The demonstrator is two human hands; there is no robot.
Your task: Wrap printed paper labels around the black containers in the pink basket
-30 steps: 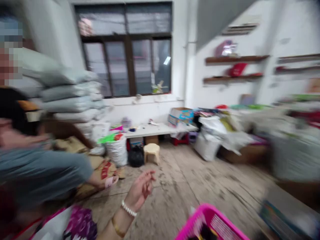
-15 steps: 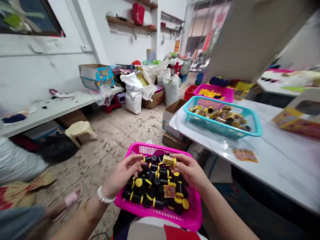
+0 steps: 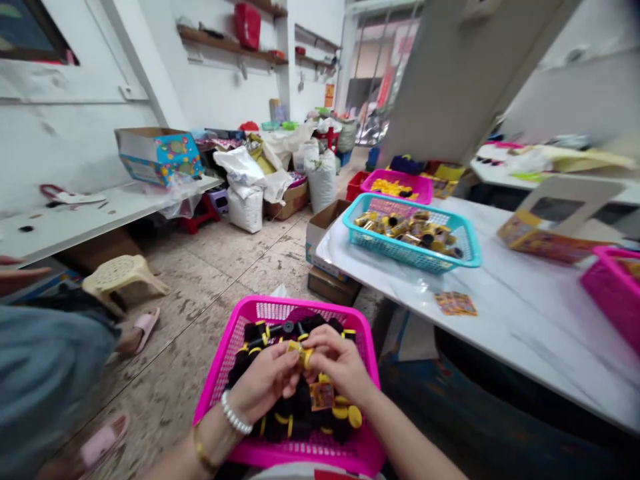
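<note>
Both hands meet above a pink basket [image 3: 213, 390]. My left hand [image 3: 270, 373], with a white bead bracelet at the wrist, is closed with its thumb and fingers on one end of a small yellow-wrapped canister [image 3: 301, 355]. My right hand [image 3: 340, 363] pinches the other end, and the fingers partly cover it. Below them in the basket lie many small black canisters [image 3: 300, 427] with yellow caps. An orange-and-yellow printed label [image 3: 321, 395] rests on top of these, just under my right hand.
On the marble-patterned table [image 3: 500, 293] at right stand a turquoise basket [image 3: 400, 250] of yellow-wrapped canisters, a pink basket [image 3: 423, 190] of yellow parts and loose labels [image 3: 456, 303]. A person's leg [image 3: 50, 373] is at left, near a cream stool [image 3: 125, 277].
My hands have come together over the basket. My left hand now grips the yellow-wrapped canister that only my right hand held before. The view has shifted right, and the person at left shows more.
</note>
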